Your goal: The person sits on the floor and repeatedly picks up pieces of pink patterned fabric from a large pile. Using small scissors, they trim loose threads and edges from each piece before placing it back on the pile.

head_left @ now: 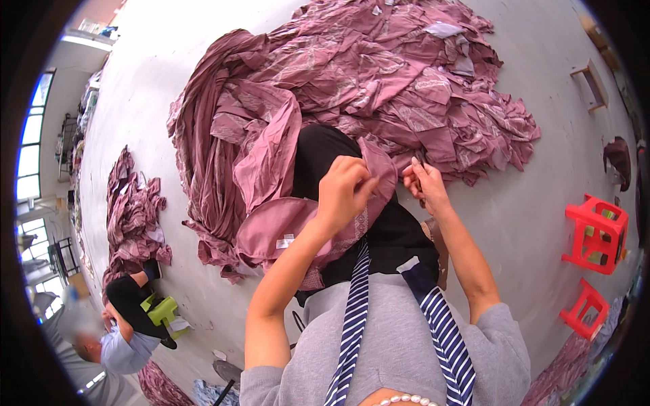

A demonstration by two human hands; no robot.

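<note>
A dusty-pink patterned garment piece [277, 227] lies across my lap over black trousers, with a small white label on it. My left hand [345, 193] is above this cloth, fingers curled in and pinched together; what they hold, if anything, is too small to make out. To its right, my right hand [426, 184] is closed around a small dark tool [421, 157], mostly hidden by the fingers. An edge of the pink cloth rises between the two hands. Just beyond my hands spreads a large heap of the same pink fabric [352, 81].
Two red plastic stools [596, 233] stand on the grey floor [514, 223] at the right. At the left, another person [128, 338] sits beside a green stool [162, 311] and a smaller pink fabric pile [132, 223]. A wooden frame-like object [590, 84] is at the far right.
</note>
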